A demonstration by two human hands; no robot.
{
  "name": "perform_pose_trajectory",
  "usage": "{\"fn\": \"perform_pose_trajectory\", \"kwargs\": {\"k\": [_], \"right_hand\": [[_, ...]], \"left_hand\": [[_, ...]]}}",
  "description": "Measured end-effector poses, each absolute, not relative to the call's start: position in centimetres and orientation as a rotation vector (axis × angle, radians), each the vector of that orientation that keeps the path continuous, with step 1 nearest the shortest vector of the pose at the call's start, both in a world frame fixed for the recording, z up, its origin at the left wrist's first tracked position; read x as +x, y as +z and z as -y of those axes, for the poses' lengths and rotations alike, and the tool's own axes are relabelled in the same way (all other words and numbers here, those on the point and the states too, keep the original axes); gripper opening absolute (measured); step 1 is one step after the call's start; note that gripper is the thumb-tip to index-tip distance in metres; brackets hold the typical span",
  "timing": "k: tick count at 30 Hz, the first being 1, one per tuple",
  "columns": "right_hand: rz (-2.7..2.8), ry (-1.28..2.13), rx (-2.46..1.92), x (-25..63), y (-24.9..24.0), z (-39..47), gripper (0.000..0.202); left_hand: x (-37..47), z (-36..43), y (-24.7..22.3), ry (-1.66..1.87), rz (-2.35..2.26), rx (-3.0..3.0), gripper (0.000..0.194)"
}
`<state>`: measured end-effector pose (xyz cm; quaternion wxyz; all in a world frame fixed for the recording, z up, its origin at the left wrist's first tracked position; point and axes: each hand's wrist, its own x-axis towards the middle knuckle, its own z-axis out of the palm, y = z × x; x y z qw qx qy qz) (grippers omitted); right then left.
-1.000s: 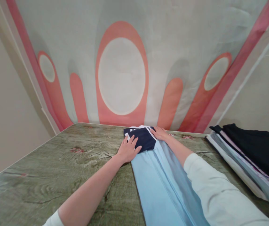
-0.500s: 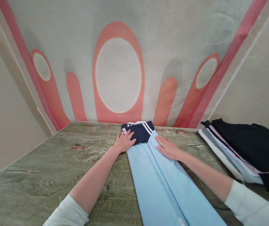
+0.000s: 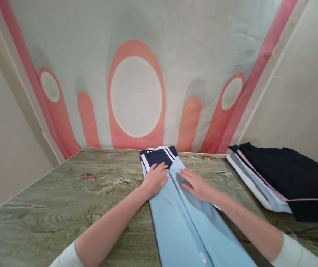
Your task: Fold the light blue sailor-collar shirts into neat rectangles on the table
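A long, folded light blue garment (image 3: 172, 218) runs from the table's far edge toward me, its far end a navy part (image 3: 159, 157) with white stripes. My left hand (image 3: 156, 180) lies on the garment where navy meets light blue, fingers spread. Over the right side of the light blue cloth is my right hand (image 3: 196, 184), its fingers stretched out and apart; whether its palm touches the cloth is unclear. A small white tag (image 3: 203, 257) shows near the bottom of the frame.
On the right of the wood-patterned table (image 3: 64, 207) sits a stack of folded clothes, a black one (image 3: 287, 167) on top and white, grey and pink layers below. Behind the table stands a grey backdrop (image 3: 92, 37) with pink shapes.
Both hands have moved nearer to me along the garment. My left hand has slid off much of the navy part, uncovering a white stripe at its left. The view has shifted slightly.
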<state>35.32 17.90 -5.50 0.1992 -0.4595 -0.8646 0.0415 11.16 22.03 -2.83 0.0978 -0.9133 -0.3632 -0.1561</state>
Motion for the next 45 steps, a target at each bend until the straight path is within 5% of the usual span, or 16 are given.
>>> {"fn": "perform_pose_trajectory", "kwargs": {"k": [11,21,33,45], "right_hand": [[2.440,0.108,-1.413,34.8,-5.5,-17.3,0.047],[2.316,-0.086,-1.500,34.9,-4.0,-16.8,0.020],[2.519,0.118,-1.559,35.5,-5.4,-16.4,0.062],[2.211,-0.027,-1.632,39.7,-5.5,-13.5,0.049]], "left_hand": [[11.2,-21.6,-4.3,-0.316,1.121,-2.809,0.047],[11.8,-20.8,-2.6,-0.465,0.894,-2.892,0.027],[11.9,-21.1,-2.9,-0.358,0.863,-2.981,0.024],[12.0,-20.7,-2.2,-0.368,0.861,-3.002,0.033]]}}
